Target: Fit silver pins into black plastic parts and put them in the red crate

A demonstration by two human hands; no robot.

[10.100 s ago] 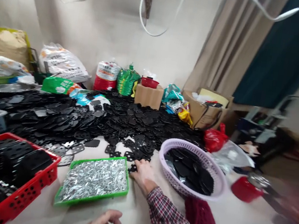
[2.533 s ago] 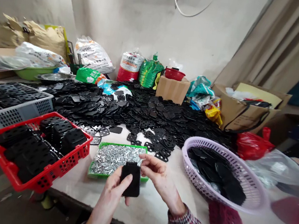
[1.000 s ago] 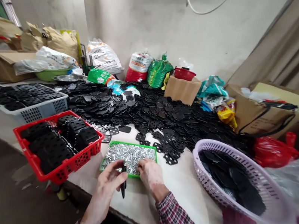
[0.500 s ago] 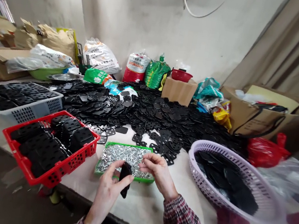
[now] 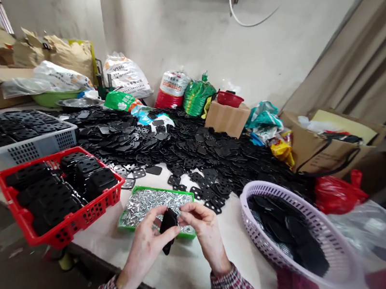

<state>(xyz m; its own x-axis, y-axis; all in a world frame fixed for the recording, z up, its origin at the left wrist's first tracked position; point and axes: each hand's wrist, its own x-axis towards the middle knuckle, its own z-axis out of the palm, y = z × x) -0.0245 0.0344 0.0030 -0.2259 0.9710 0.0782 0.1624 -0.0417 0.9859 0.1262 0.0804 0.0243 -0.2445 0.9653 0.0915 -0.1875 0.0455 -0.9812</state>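
The black plate [image 5: 168, 223] is up in the air, turned nearly edge-on to my camera and overlapping the near side of the green tray [image 5: 163, 190] in my view. I can't make out whether it is one plate or several together. The left hand [image 5: 146, 243] grips it between the thumb and curled fingers. The right hand [image 5: 210, 232] is just beside it, thumb and forefinger drawn almost together at its upper edge, the other fingers loosely bent; whether anything small is pinched there, I cannot tell.

Under and behind the hands, loose silvery metal pins [image 5: 143, 204] fill the tray, which sits on the pale tabletop [image 5: 190, 276]. To the left I have a red basket [image 5: 95, 208] packed with stacks of perforated black plates, and past it a grey crate [image 5: 32, 151] of similar ones. On the right stands an oval lilac basket [image 5: 340, 265] of dark plates. A wide heap of black plates [image 5: 199, 150] spreads behind the tray, reaching a cardboard box [image 5: 226, 119] topped by a red bowl [image 5: 230, 99].
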